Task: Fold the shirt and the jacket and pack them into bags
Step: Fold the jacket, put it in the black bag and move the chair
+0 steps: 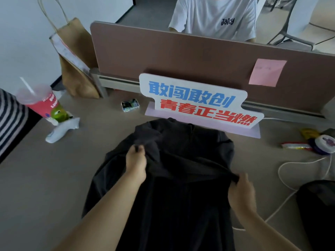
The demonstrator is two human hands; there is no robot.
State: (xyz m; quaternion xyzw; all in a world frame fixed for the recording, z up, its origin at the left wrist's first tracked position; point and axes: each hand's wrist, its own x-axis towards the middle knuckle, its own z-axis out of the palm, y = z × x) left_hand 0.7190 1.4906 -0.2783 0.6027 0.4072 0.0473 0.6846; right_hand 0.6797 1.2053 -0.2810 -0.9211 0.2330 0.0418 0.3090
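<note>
A dark jacket (183, 156) lies spread on the beige desk (54, 178), collar toward the far divider. My left hand (136, 160) pinches a fold of its fabric near the left shoulder. My right hand (242, 191) grips a stretched edge of the same jacket at its right side, pulling a taut ridge across the cloth. A brown paper bag (76, 57) with long handles stands at the desk's far left corner. A second dark item (319, 211) sits at the right edge; I cannot tell what it is.
A standing sign (195, 100) with blue and red characters is just behind the jacket. A pink cup (39, 102) and crumpled tissue (61, 129) sit left. White cable (290, 187), snacks and a round lid (325, 144) lie right. A person in a white shirt (215, 17) sits beyond the divider (181, 57).
</note>
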